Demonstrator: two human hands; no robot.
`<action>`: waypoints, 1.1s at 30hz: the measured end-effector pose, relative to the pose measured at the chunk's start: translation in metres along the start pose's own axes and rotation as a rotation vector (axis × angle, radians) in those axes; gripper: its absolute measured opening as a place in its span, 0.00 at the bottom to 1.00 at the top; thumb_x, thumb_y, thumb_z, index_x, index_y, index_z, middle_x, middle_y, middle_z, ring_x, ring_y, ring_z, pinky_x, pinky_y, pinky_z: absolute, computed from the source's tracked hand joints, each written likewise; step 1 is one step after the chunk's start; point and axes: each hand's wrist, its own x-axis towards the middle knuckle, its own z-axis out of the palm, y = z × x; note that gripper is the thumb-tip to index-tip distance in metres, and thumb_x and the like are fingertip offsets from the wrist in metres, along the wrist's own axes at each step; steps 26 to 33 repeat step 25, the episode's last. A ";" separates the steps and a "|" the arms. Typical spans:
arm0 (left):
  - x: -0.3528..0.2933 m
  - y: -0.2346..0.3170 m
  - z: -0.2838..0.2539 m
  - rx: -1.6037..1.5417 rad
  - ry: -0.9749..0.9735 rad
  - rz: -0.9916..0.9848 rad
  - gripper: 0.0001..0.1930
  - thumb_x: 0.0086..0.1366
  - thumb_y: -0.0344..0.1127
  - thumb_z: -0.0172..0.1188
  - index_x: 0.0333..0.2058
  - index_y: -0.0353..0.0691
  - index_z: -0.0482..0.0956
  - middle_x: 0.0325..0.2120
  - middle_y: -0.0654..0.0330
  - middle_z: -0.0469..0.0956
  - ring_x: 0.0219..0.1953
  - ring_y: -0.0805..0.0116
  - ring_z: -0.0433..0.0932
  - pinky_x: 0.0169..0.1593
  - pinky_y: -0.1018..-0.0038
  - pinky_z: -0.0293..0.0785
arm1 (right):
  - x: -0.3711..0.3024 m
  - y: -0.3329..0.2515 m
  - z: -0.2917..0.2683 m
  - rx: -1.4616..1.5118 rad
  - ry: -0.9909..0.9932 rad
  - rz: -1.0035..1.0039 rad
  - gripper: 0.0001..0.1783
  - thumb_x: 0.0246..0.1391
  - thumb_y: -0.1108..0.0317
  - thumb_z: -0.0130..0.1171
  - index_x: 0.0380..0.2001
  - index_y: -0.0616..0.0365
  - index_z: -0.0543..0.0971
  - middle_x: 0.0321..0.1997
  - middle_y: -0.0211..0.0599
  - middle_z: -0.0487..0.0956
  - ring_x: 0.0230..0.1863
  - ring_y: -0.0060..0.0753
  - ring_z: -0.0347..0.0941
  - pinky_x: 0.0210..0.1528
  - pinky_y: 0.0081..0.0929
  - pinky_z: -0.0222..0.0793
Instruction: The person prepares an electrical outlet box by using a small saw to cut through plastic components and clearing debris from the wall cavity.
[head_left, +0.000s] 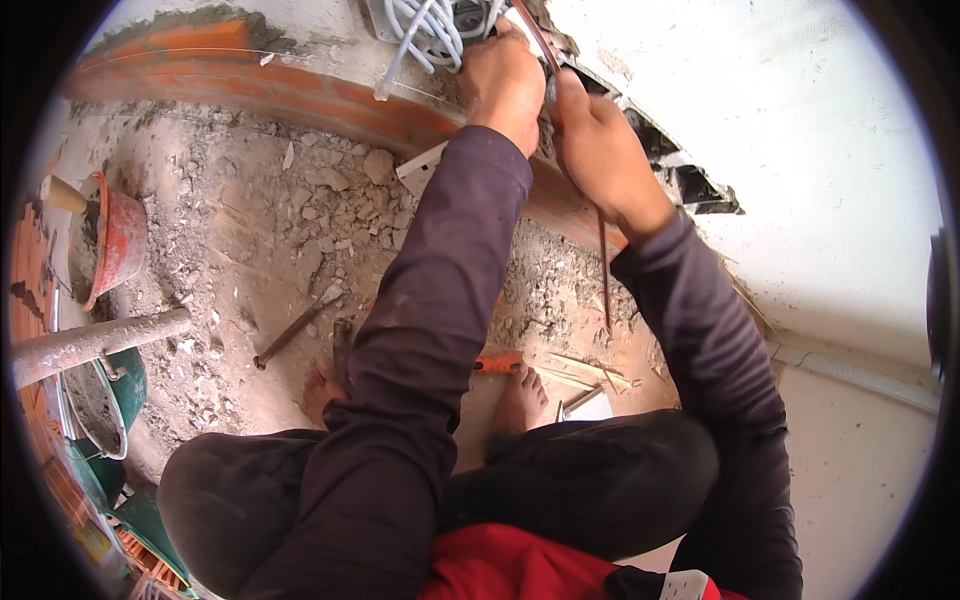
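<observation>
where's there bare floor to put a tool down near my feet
Freest patch: the dusty floor between the orange bowl and the hammer. Crowded: rubble along the brick edge, and tools by the feet.

Long dark purple-grey fabric sleeves, creased along their length and ending at the wrists, with bare left hand (503, 85) and bare right hand (600, 150) showing beyond the cuffs. Dark, near-black trousers (590, 480) over both knees, dusty and faintly shiny. Bare feet (520, 395), no shoes or sandals. Bright red cloth garment (520, 565) at the lower edge, with a small white patch beside it.
</observation>
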 end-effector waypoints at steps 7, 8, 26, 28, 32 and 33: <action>0.007 -0.001 -0.006 0.039 0.012 0.001 0.19 0.64 0.37 0.49 0.42 0.23 0.74 0.45 0.44 0.75 0.42 0.57 0.76 0.45 0.67 0.71 | -0.009 -0.003 0.004 -0.005 0.011 0.018 0.32 0.65 0.52 0.34 0.23 0.71 0.75 0.24 0.64 0.74 0.32 0.63 0.72 0.38 0.46 0.65; 0.007 -0.003 -0.002 0.108 0.065 0.030 0.19 0.65 0.39 0.48 0.42 0.23 0.74 0.44 0.45 0.75 0.43 0.56 0.76 0.46 0.67 0.71 | -0.002 -0.004 0.004 -0.009 0.026 -0.034 0.32 0.65 0.53 0.34 0.23 0.71 0.75 0.24 0.64 0.74 0.31 0.63 0.71 0.38 0.46 0.65; -0.007 0.011 -0.010 0.002 -0.109 -0.077 0.13 0.66 0.35 0.46 0.42 0.37 0.76 0.35 0.63 0.79 0.36 0.75 0.71 0.37 0.75 0.65 | 0.002 0.005 0.008 0.045 0.003 -0.077 0.31 0.64 0.50 0.38 0.29 0.69 0.77 0.24 0.58 0.76 0.32 0.48 0.77 0.39 0.38 0.68; -0.007 0.011 -0.010 0.002 -0.109 -0.077 0.13 0.66 0.35 0.46 0.42 0.37 0.76 0.35 0.63 0.79 0.36 0.75 0.71 0.37 0.75 0.65 | 0.002 0.005 0.008 0.045 0.003 -0.077 0.31 0.64 0.50 0.38 0.29 0.69 0.77 0.24 0.58 0.76 0.32 0.48 0.77 0.39 0.38 0.68; -0.007 0.011 -0.010 0.002 -0.109 -0.077 0.13 0.66 0.35 0.46 0.42 0.37 0.76 0.35 0.63 0.79 0.36 0.75 0.71 0.37 0.75 0.65 | 0.002 0.005 0.008 0.045 0.003 -0.077 0.31 0.64 0.50 0.38 0.29 0.69 0.77 0.24 0.58 0.76 0.32 0.48 0.77 0.39 0.38 0.68; -0.007 0.011 -0.010 0.002 -0.109 -0.077 0.13 0.66 0.35 0.46 0.42 0.37 0.76 0.35 0.63 0.79 0.36 0.75 0.71 0.37 0.75 0.65 | 0.002 0.005 0.008 0.045 0.003 -0.077 0.31 0.64 0.50 0.38 0.29 0.69 0.77 0.24 0.58 0.76 0.32 0.48 0.77 0.39 0.38 0.68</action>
